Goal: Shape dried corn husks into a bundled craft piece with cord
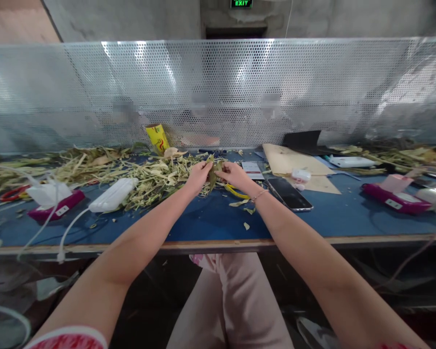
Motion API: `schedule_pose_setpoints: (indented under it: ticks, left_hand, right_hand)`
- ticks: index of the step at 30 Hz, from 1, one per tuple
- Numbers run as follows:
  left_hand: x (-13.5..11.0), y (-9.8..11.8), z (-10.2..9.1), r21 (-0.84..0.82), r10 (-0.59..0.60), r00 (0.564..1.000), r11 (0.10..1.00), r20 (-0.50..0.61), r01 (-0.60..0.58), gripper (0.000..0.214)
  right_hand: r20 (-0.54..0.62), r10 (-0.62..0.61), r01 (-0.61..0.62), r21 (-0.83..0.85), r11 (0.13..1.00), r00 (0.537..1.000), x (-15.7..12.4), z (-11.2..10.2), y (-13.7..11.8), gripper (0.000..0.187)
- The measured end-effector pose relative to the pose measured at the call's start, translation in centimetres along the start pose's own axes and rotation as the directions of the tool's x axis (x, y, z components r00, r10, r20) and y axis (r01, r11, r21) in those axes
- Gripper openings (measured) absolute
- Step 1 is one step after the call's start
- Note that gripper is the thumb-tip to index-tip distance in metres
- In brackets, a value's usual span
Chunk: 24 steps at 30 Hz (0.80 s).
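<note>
Head view: left hand [199, 177], right hand [235, 175]; fingers [206, 166] pinch leaf [212, 178]
Counter [210, 224]: dried stems [154, 178] left, phone [289, 195] right

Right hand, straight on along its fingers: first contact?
The right hand would meet the leaf, already at its fingertips; then probably the left hand, though depth is unclear.
</note>
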<state>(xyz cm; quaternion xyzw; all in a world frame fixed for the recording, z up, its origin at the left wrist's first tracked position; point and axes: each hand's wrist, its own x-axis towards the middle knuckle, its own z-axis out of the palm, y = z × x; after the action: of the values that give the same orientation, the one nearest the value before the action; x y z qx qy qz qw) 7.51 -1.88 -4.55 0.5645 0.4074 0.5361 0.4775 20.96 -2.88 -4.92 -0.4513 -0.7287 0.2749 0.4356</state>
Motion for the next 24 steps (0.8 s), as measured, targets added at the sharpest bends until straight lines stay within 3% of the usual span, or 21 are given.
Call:
schedule_pose_setpoints:
  ticks: [3,7,12,17,24]
  left_hand:
    - [0.1,-0.1,-0.1,-0.029,0.006,0.999,1.0,0.054,-0.004,0.016]
    - [-0.2,0.1,0.0,-0.085,-0.014,0.991,0.996,0.13,0.026,0.006]
    - [-0.6,0.7,0.2,-0.054,-0.038,0.995,0.998,0.092,0.043,0.009]
    - [-0.7,0.8,0.2,-0.006,-0.058,0.998,0.998,0.037,0.059,0.02]
    - [-1.0,0.9,0.1,0.02,-0.014,0.991,1.0,0.132,0.012,0.02]
  right_hand:
    - [0.038,0.074,-0.081,0.231,0.97,0.996,0.2,0.1,0.3,0.015]
    - [0.018,0.142,-0.14,0.335,0.932,0.99,0.3,0.1,0.2,0.015]
    - [-0.038,0.151,-0.135,0.272,0.953,0.988,0.3,-0.1,-0.1,0.015]
    - [-0.097,0.078,-0.065,0.127,0.99,0.992,0.5,0.0,0.5,0.01]
    - [-0.06,0.023,-0.012,0.166,0.986,0.998,0.3,0.1,0.5,0.017]
